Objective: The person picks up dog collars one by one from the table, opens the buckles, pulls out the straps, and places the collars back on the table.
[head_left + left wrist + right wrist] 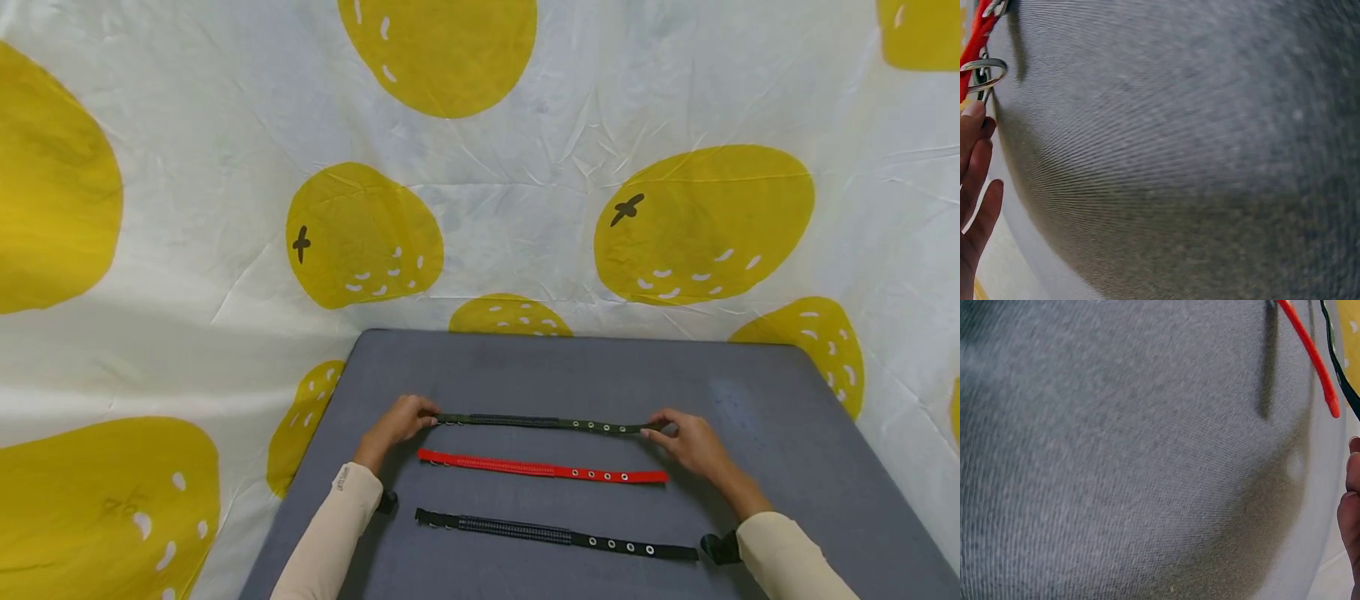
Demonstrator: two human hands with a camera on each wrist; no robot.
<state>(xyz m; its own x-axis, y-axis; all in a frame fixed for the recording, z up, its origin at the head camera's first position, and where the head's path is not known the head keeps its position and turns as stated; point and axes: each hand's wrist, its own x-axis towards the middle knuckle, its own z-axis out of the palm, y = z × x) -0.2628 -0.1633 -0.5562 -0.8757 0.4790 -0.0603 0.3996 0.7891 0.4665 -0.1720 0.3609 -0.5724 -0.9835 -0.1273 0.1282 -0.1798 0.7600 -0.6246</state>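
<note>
A dark green collar (pixel 517 421) with a row of metal eyelets stretches out flat across the far part of the table. My left hand (pixel 406 418) pinches its buckle end, and my right hand (pixel 684 439) pinches its eyelet end between thumb and fingers. Just nearer lies a red collar (pixel 510 465), roughly parallel to the green one, untouched by either hand. In the left wrist view a metal ring (pixel 988 74) of the red collar shows close by the left fingers. The right wrist view catches the red collar's tip (pixel 1333 405) beside the green strap (pixel 1337 365).
Nearest to me a black collar (pixel 517 531) lies straight on the grey table (pixel 600 375), its eyelet end by my right wrist. Behind the table's far edge hangs a white cloth (pixel 517 242) printed with large yellow fruit.
</note>
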